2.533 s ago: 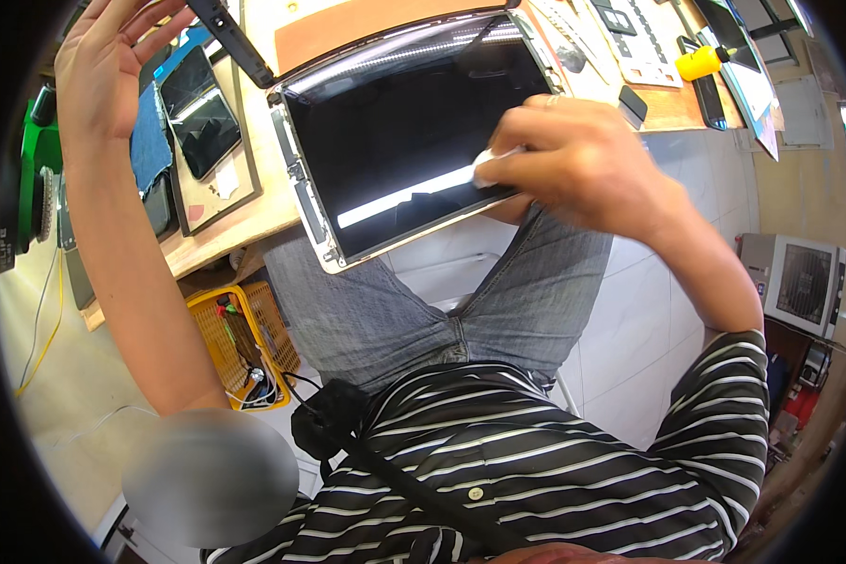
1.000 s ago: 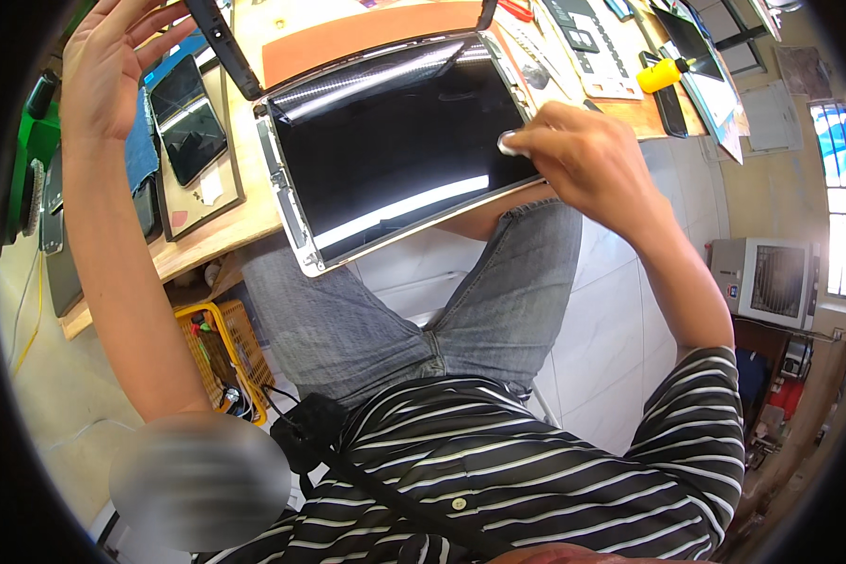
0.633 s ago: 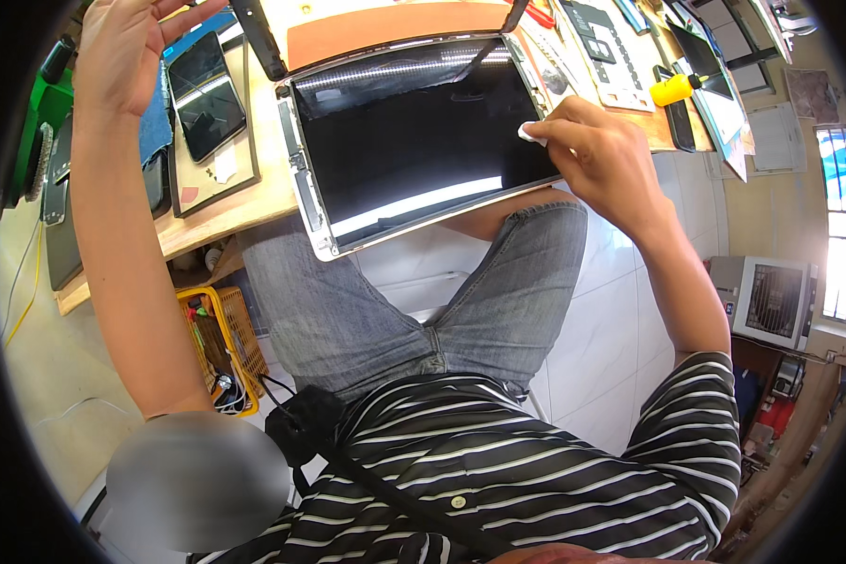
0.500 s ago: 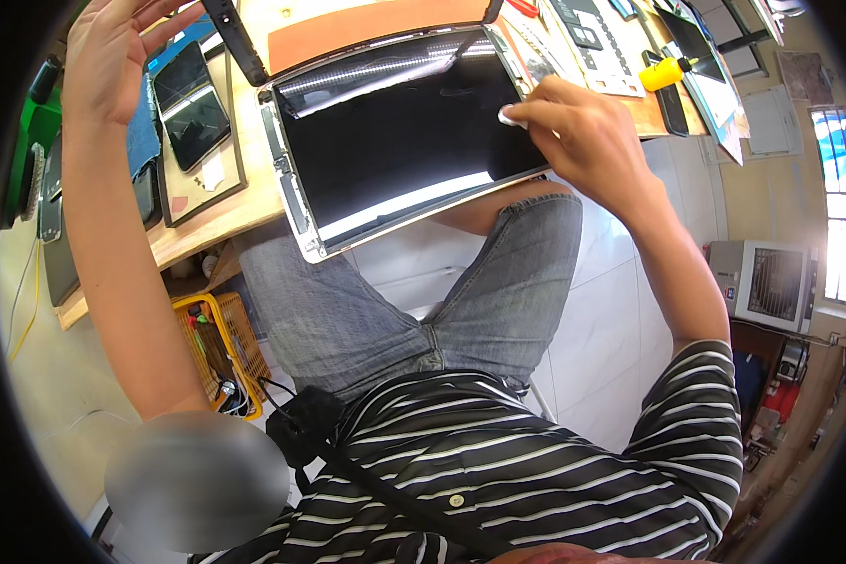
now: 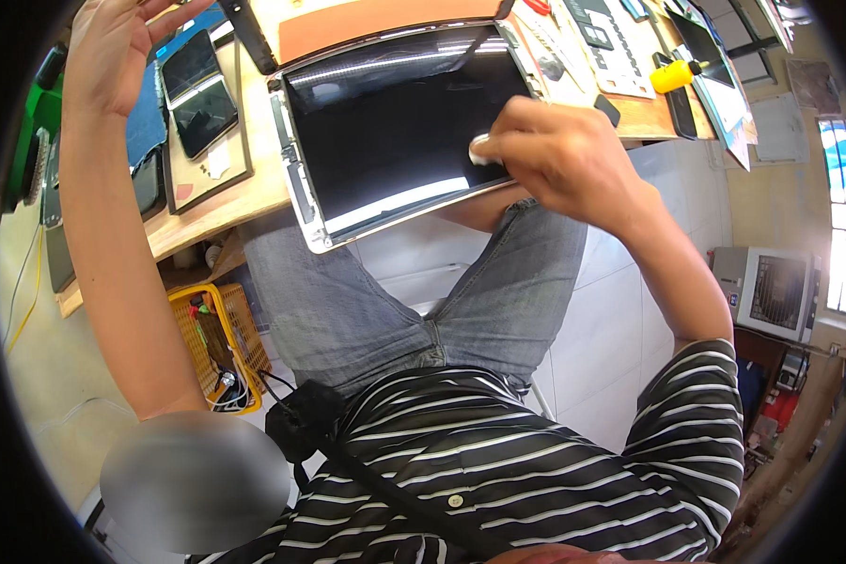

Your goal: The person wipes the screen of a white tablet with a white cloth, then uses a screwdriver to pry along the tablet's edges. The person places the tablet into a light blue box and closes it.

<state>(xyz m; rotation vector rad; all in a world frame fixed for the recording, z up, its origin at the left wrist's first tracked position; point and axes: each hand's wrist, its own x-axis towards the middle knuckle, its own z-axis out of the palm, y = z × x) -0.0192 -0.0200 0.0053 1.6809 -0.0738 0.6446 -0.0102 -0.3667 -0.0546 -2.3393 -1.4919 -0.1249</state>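
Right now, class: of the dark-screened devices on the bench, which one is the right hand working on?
The large tablet at the bench edge: the right hand presses a small white wad on it. The smaller devices lie untouched to its left.

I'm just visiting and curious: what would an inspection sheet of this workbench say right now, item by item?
Surface: wooden bench, crowded along its far side.
Job's things: large dark tablet screen lying over the bench edge; small white wipe pressed on it.
Clutter: phones on a board at left, yellow bottle, papers and small tools at right.
Hands: right hand pinches the wipe against the screen; left hand is raised, open, holding nothing.
Cables: thin yellow wire by the floor at left; dark leads in the yellow basket.
Surroundings: white tiled floor, grey box fan at right.
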